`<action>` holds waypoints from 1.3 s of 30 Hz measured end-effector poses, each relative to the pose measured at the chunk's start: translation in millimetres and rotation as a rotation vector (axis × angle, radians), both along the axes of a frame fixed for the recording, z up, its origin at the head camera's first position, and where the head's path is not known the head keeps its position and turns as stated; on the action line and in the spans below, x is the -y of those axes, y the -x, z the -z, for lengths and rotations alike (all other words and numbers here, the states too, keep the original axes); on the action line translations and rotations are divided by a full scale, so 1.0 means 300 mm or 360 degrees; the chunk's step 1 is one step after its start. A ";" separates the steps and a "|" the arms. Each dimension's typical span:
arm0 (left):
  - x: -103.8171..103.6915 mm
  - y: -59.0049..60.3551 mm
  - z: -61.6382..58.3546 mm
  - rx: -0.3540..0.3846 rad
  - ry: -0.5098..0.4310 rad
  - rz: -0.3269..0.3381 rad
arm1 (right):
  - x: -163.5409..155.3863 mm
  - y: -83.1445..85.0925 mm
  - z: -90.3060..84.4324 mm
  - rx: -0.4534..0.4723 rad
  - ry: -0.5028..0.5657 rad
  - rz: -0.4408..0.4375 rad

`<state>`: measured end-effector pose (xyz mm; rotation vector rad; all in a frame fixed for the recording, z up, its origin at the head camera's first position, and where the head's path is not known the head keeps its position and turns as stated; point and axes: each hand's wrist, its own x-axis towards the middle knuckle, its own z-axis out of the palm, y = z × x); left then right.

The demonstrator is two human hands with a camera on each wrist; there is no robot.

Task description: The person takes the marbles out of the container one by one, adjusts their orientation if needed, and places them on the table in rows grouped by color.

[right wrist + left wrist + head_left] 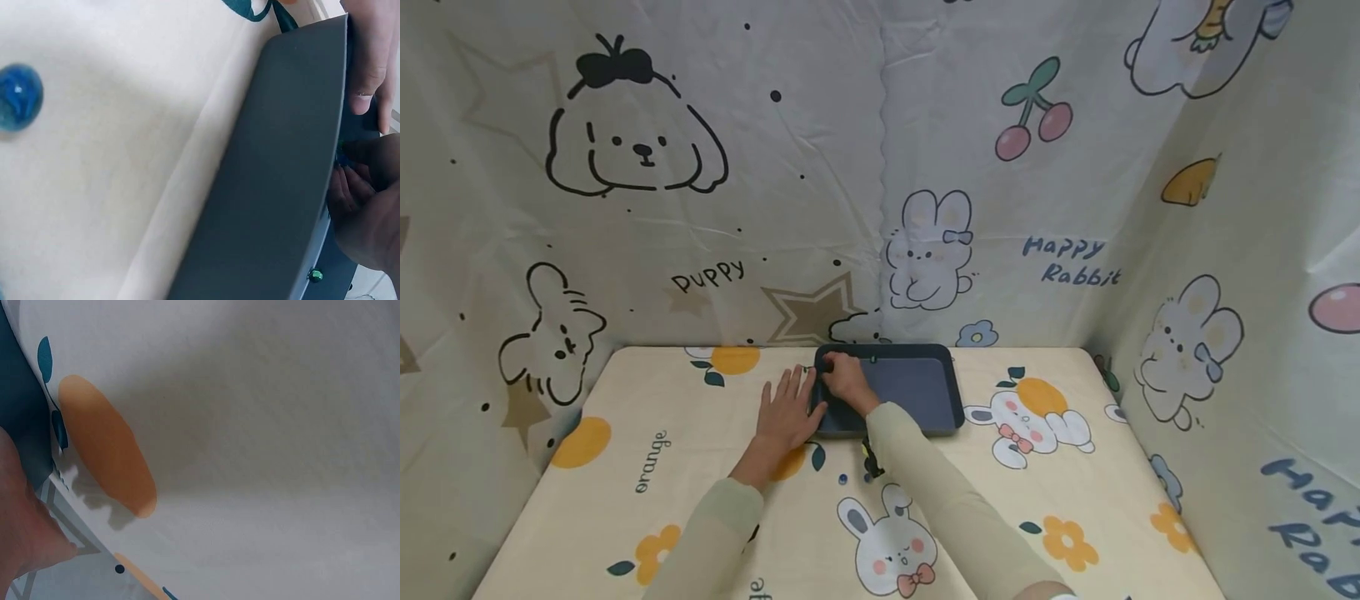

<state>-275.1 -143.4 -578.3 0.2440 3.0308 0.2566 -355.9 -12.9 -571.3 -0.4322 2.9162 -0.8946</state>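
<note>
A dark blue-grey tray (910,387) lies at the far side of the table. My left hand (787,414) rests flat with straight fingers against the tray's left side; its thumb shows at the tray wall in the left wrist view. My right hand (847,382) reaches into the tray's left end. In the right wrist view its fingertips pinch a small blue marble (342,156), mostly covered by the fingers. A green marble (315,275) sits inside the tray, apart from the right hand.
Two blue marbles lie on the patterned tablecloth in front of the tray, the left one (842,479) larger in the right wrist view. Beside the right sleeve is a small black-and-yellow object (871,460). Printed cloth walls (820,208) stand behind and at both sides.
</note>
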 end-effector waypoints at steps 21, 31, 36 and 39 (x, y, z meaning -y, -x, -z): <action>-0.005 0.000 -0.001 -0.0013 0.0014 -0.0014 | 0.015 0.010 0.018 -0.0024 -0.0020 0.0008; 0.005 0.004 0.005 -0.0003 0.0031 -0.0027 | -0.098 -0.026 -0.022 -0.0086 0.0243 -0.0027; 0.002 0.002 0.001 0.0009 0.0005 -0.0005 | -0.205 -0.050 -0.047 -0.0046 0.0360 0.0016; -0.004 0.000 0.000 -0.0002 -0.0019 0.0000 | -0.271 -0.078 -0.062 -0.0005 0.0417 0.0028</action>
